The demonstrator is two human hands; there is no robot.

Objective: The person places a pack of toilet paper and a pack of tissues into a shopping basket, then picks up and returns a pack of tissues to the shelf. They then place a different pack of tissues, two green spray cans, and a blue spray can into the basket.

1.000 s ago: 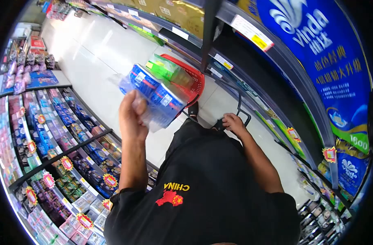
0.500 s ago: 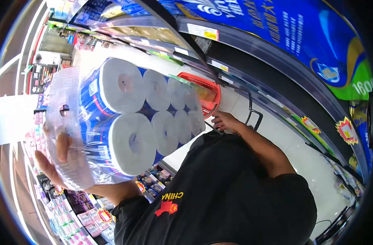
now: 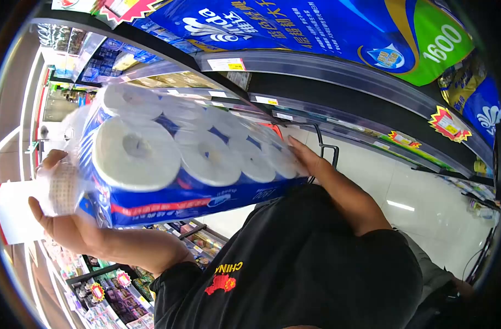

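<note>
A clear-wrapped pack of toilet rolls (image 3: 206, 156), white rolls with a blue and red printed side, is held tilted in front of my chest. At its left end my left hand (image 3: 72, 227) grips the gathered plastic wrap, thumb and a finger showing around it. Against the other end lies my right hand (image 3: 304, 154); its fingers are partly hidden behind the pack. Beyond that hand, a red basket (image 3: 273, 129) shows only a sliver of its rim, with black handle bars (image 3: 328, 147) near my right wrist.
A shelf (image 3: 327, 66) with large blue Vinda packs (image 3: 294, 27) and price tags runs along the top and right. Lower left, another shelf (image 3: 119, 296) holds small boxed goods. Pale floor tiles (image 3: 371, 175) lie between. Part of a person's grey clothing (image 3: 425, 263) shows lower right.
The pack has turned so its printed side shows, and its far end has come to my right hand, which was apart from it near the basket. More of the basket is now covered.
</note>
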